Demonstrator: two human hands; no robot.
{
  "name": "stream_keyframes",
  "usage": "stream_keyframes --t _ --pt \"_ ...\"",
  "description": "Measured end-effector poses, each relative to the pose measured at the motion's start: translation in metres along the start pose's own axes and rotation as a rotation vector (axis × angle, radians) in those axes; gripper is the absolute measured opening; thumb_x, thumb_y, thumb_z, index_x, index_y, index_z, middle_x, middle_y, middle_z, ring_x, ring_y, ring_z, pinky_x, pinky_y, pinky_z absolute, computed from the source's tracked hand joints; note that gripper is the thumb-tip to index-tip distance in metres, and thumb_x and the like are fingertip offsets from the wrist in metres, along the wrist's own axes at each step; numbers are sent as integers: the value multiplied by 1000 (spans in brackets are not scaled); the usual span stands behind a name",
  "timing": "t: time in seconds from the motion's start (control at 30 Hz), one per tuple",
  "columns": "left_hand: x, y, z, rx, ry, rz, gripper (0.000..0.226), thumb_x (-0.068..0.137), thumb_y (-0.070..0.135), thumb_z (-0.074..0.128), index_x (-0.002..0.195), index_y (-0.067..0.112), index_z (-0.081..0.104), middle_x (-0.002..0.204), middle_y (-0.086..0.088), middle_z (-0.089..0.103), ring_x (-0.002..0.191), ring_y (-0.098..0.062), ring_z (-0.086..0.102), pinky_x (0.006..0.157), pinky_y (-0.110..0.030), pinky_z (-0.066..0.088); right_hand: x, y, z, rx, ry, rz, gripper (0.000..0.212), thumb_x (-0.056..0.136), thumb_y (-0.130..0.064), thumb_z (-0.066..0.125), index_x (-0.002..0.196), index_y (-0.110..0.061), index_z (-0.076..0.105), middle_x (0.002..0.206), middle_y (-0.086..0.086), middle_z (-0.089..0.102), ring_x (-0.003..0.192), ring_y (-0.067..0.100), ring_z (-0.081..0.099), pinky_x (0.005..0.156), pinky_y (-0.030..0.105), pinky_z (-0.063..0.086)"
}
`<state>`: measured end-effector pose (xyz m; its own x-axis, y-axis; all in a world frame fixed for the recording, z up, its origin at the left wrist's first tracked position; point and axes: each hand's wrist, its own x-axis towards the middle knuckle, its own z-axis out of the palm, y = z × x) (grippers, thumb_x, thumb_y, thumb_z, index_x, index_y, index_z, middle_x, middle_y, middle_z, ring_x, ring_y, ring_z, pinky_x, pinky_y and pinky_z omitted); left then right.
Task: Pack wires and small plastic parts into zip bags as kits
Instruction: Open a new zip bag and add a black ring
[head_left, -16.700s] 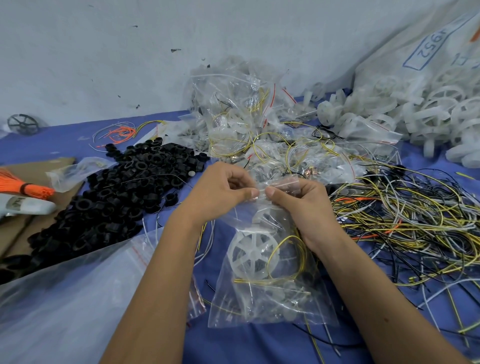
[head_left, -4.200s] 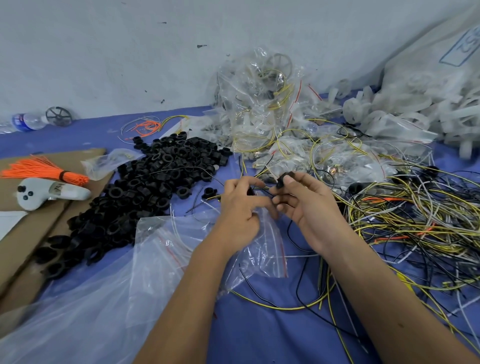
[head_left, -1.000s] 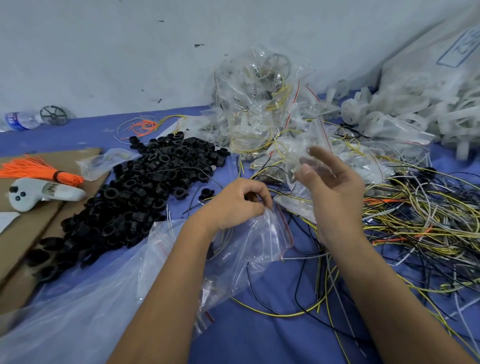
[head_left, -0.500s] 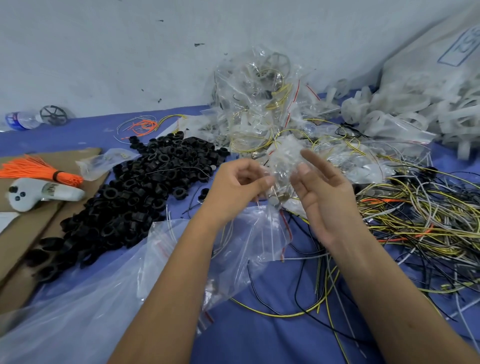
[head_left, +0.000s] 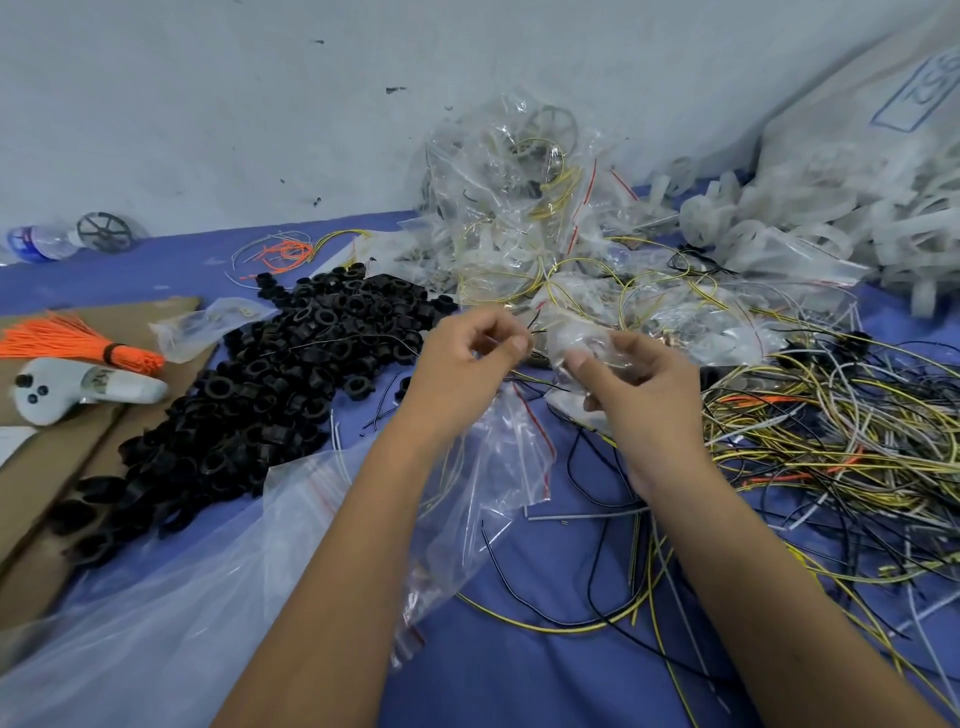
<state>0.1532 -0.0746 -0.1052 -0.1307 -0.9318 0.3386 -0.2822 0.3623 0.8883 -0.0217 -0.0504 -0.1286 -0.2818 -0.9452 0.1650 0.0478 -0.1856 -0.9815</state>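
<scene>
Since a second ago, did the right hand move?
Yes. The right hand came down and toward the left hand, nearer the pile of black plastic rings, and now holds a small clear bag.

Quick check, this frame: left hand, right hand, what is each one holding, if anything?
Left hand: fingers curled, pinching something small and thin; what it is cannot be told.
Right hand: holds a small clear bag.
</scene>
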Motion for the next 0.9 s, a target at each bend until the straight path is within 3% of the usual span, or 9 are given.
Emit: stream_keyframes --t 0.1,0.17,0.23,0.33,0.43,0.57,0.73,0.9 --pt "0 4 -8 330 -250 -17 67 74 -21 46 86 38 75 105 11 63 101 -19 49 88 -20 32 1 -3 -4 238 6 142 8 89 -15 76 93 -10 71 75 2 65 56 13 54 51 23 48" --pt "-2 9 -12 486 -343 -27 80 71 -22 41 82 52 69 115 15 53 111 -17 36 95 -19 21 1 -4 -5 315 -32 174 10 93 -16 72 94 -7 70 78 5 62 59 13 51 48 22 45" --pt "-3 11 -17 501 -365 -21 73 75 -18 46 77 52 68 120 12 52 115 -16 32 99 -23 22 0 -6 -4 326 -79 169 12 94 -16 68 96 -4 68 83 10 58 61 14 49 47 22 43" --pt "-1 12 -29 467 -368 5 47 78 -4 64 72 42 71 119 8 57 116 -19 41 92 -28 33 -2 -9 -1 361 -204 178 10 97 -10 61 91 -5 67 75 5 64 59 11 57 45 21 45" --pt "1 10 -38 390 -339 30 36 71 -3 70 72 33 73 108 6 62 102 -8 56 83 -25 34 -7 -9 4 364 -380 202 12 97 1 56 96 -3 67 78 7 70 61 13 64 50 23 53" --pt "-2 10 -37 252 -214 27 26 59 10 66 65 35 69 102 0 65 95 -18 61 75 -22 38 -12 -7 7 306 -489 215 9 94 4 58 97 -3 63 79 8 70 64 15 67 53 25 56" --pt "-3 12 -34 133 -158 71 24 63 5 61 68 27 69 103 0 65 94 -6 62 68 -18 41 -14 -9 7 117 -499 225 16 93 3 64 83 -9 65 71 8 69 49 16 61 44 25 53" --pt "-4 20 -26 45 -155 90 28 65 0 60 67 26 70 105 0 65 101 -30 61 69 -36 40 -16 -4 9 -144 -524 103 6 91 3 66 86 1 65 58 9 58 37 13 48 34 23 42"
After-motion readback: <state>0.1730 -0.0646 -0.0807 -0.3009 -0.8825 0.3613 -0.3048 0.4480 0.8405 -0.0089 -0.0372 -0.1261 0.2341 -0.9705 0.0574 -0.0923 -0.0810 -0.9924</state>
